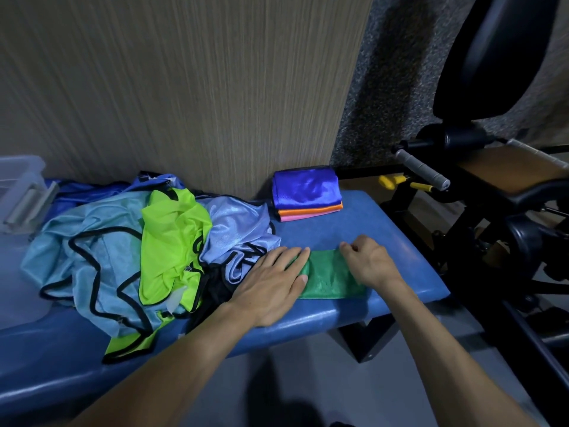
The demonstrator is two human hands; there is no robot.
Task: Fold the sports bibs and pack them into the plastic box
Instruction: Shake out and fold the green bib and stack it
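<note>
The left hand (271,285) lies flat, fingers (295,257) straight, on the folded green bib (331,277); the right hand (368,261) pinches its far edge with curled fingers. The bib rests on the blue desk (385,217), unfolded bibs (129,251) beside it, a folded stack (308,192) behind, the plastic box (21,186) far left.

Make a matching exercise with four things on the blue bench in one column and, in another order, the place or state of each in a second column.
Things:
1. green bib
2. folded stack
3. plastic box
4. unfolded pile

Places or states:
a. far left end of the bench
b. against the wall, blue piece on top
c. under both hands
d. loose heap left of the left hand

Pairs: 1-c, 2-b, 3-a, 4-d
</note>
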